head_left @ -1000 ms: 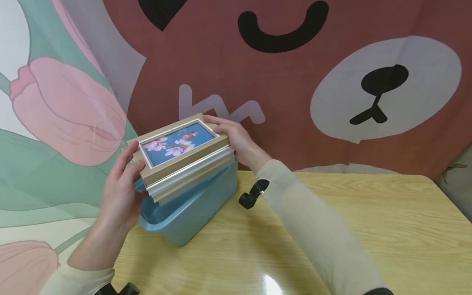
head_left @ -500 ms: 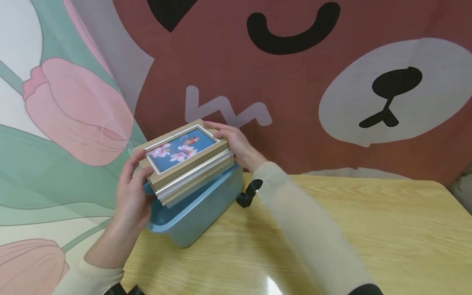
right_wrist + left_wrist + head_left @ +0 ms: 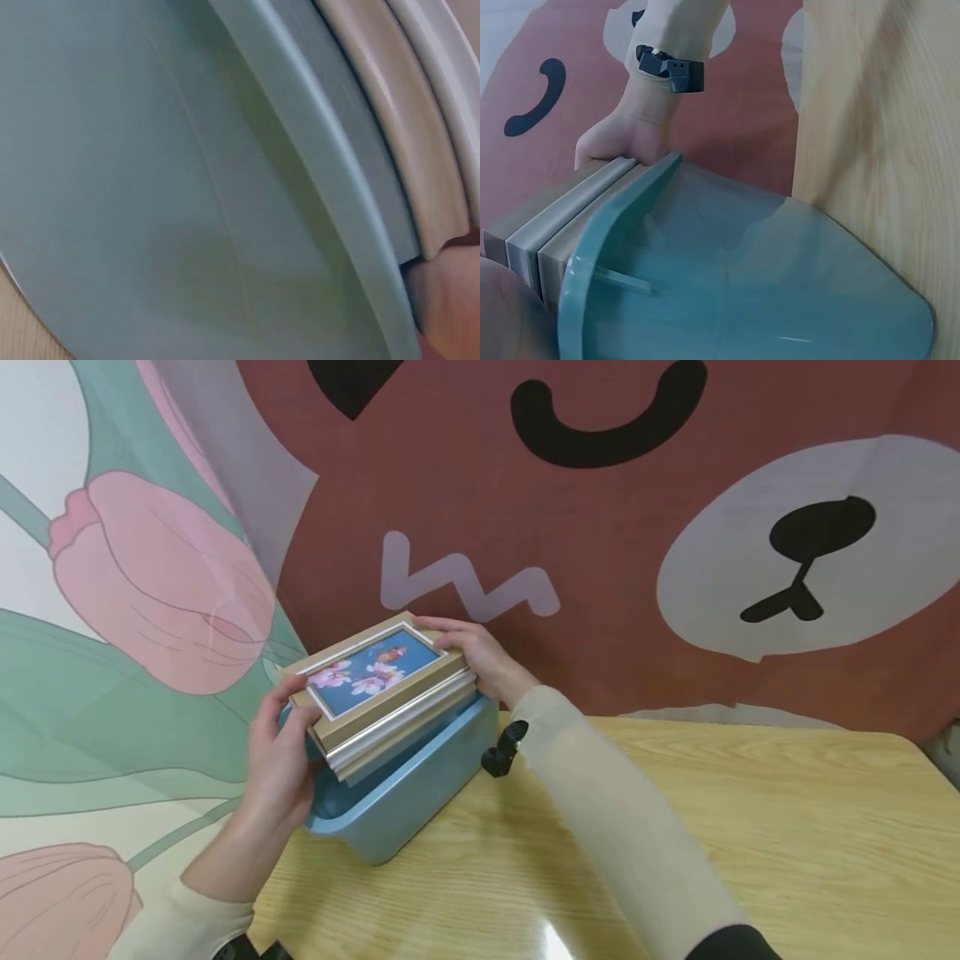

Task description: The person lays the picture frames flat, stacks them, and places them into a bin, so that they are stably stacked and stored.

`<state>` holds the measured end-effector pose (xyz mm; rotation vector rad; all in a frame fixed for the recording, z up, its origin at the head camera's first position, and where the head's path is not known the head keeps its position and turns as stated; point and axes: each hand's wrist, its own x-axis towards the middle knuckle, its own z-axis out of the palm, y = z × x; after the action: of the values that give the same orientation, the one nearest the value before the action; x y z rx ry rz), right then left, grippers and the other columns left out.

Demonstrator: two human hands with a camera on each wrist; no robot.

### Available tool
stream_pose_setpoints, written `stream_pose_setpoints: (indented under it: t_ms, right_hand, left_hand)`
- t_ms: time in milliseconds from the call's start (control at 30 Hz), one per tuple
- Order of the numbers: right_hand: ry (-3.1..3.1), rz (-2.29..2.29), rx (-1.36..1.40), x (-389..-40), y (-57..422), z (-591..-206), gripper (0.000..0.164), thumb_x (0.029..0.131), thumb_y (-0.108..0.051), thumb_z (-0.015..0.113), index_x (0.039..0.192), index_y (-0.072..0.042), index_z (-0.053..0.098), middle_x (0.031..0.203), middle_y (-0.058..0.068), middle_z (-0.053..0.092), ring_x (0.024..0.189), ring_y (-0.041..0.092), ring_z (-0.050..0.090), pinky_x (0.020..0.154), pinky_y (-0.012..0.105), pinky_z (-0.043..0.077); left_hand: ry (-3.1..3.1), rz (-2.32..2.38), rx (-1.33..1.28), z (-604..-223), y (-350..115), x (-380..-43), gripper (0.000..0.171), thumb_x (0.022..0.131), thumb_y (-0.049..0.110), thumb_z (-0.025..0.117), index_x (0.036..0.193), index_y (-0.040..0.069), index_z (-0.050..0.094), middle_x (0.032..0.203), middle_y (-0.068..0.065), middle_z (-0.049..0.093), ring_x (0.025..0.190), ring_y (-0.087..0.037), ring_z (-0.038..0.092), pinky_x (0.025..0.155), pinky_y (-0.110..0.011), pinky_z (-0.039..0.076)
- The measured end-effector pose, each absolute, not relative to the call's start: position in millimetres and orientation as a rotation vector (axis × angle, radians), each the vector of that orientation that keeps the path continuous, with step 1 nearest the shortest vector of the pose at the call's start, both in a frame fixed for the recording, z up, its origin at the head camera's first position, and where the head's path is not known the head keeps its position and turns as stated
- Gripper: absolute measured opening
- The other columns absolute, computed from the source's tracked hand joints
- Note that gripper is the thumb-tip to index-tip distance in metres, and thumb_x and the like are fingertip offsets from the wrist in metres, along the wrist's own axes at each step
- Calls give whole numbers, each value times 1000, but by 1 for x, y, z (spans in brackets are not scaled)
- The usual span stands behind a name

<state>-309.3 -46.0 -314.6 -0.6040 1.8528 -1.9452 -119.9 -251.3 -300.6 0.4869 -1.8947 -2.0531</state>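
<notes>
A stack of picture frames lies tilted over the mouth of a light blue plastic bin in the head view. On top is a gold frame with a white inner border, around a photo of pink blossoms on blue. My left hand grips the stack's near left end, thumb and fingers on the top frame. At the far right end my right hand holds it, fingers over the top edge. The left wrist view shows the frame edges level with the bin's rim. The lower frames are partly hidden.
The bin stands on a wood-grain table, near its back left. Behind it hangs a cloth printed with a bear face and pink tulips. Black cameras are strapped to both wrists, one wrist camera on the right sleeve.
Both hands have lowered the stack a little, bringing it closer to the bin's rim. The whole head view has shifted slightly, and the grip stays the same.
</notes>
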Motion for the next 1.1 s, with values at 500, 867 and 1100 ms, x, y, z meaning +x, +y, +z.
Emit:
stream_pose_setpoints:
  t_ms: [500, 867, 1100]
  right_hand:
    - [1950, -1674, -694, -321, -43, -324, 60, 103, -8, 53, 156, -36, 59, 177, -11, 35, 167, 22, 22, 134, 62, 21]
    - [1964, -1535, -763, -328, -46, -325, 63, 104, -5, 56, 160, -33, 53, 179, -10, 29, 168, 21, 18, 133, 55, 25]
    - [1966, -1495, -763, -330, -51, -326, 66, 103, -3, 55, 162, -31, 51, 179, -10, 28, 166, 20, 21, 130, 50, 31]
  left_hand:
    - [-1999, -2037, 626, -310, -243, -132, 67, 102, 10, 44, 168, 18, 34, 172, -2, -13, 146, -25, 30, 105, -24, 42]
    - [-2085, -1996, 680, -315, -248, -138, 76, 97, 6, 48, 171, 14, 30, 172, -11, -10, 154, -32, 13, 122, -34, 28]
    - [-2220, -1829, 711, -319, -249, -144, 80, 97, 7, 59, 171, 14, 30, 168, -22, -1, 146, -38, 26, 112, -32, 37]
